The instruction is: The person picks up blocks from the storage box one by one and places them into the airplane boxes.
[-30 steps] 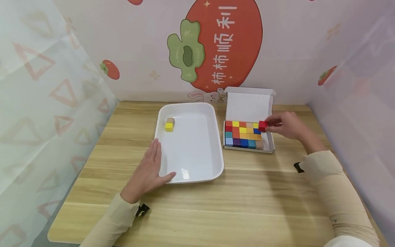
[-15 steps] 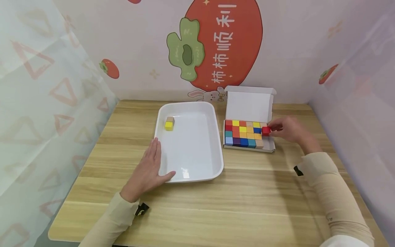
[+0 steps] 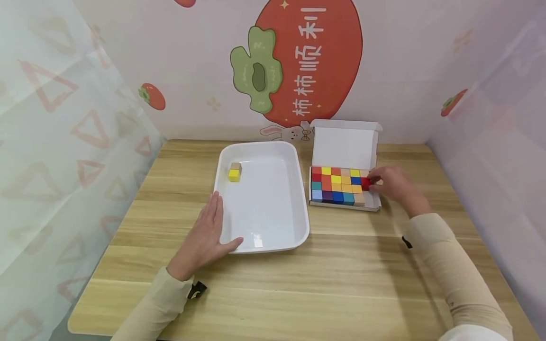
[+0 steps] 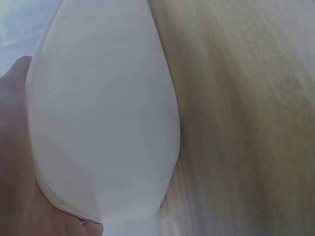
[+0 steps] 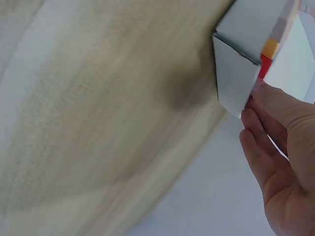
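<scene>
My right hand [image 3: 394,183] pinches a red cube block [image 3: 365,183] at the right end of the second row in a white cardboard box [image 3: 371,201]. In the right wrist view, the thumb and fingers meet at the box's side wall, with a sliver of the red block [image 5: 265,67] showing. Several coloured blocks fill most of the box in rows. My left hand [image 3: 202,241] rests on the near left corner of a white tray [image 3: 264,203], fingers straight along its side and thumb over the front rim. Inside the tray, a yellow block [image 3: 234,175] sits against a plain wooden block [image 3: 236,166].
The box's lid [image 3: 344,144] stands raised behind the blocks, close to the back wall. Bare box floor shows at the front right, beside a wooden block [image 3: 359,199]. Wood-grain table [image 3: 298,293] lies in front of both containers. Printed sheets enclose three sides.
My right hand has lowered the red block into the box, right of the blue one, from above the rows. The left hand and tray have stayed put.
</scene>
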